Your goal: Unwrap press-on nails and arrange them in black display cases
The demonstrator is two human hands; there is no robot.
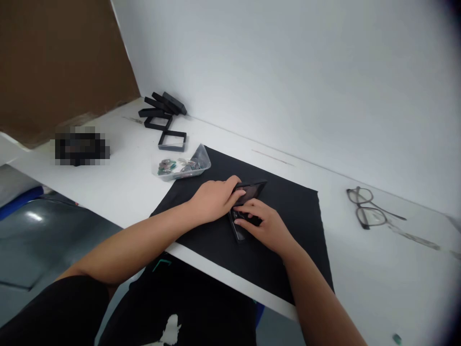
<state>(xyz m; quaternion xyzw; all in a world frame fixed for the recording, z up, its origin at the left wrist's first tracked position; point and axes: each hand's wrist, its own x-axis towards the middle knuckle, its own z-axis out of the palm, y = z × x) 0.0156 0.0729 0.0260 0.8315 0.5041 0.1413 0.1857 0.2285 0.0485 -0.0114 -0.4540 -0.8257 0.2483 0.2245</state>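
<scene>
At the bottom of the frame, a person in a dark shirt (201, 293) sits at a white counter (363, 283), a small green piece (396, 339) at lower right. A matte black mat (302, 240), its right edge slightly uneven, covers the counter's middle. On it, at frame center, lies a slim black case (240, 234), apparently opened in two leaves, the raised one showing a glossy, brownish panel. The left hand (212, 199) has its fingers closed on the raised leaf's left end; the right hand (268, 226) curls narrowly over the lower leaf, though whether its fingers hold anything cannot be told. Such work would favor a steady grip on the rim, fingertips off the shiny panel and light, even pressure. Thin-rimmed eyeglasses (372, 216) rest at right. Left of center, a clear plastic tub (206, 161) holds gray and green pieces; beyond it, toward upper left, lie hollow rectangular frames (172, 148) and a pile of dark slabs (175, 103), near a smooth, pale wall (288, 86).
</scene>
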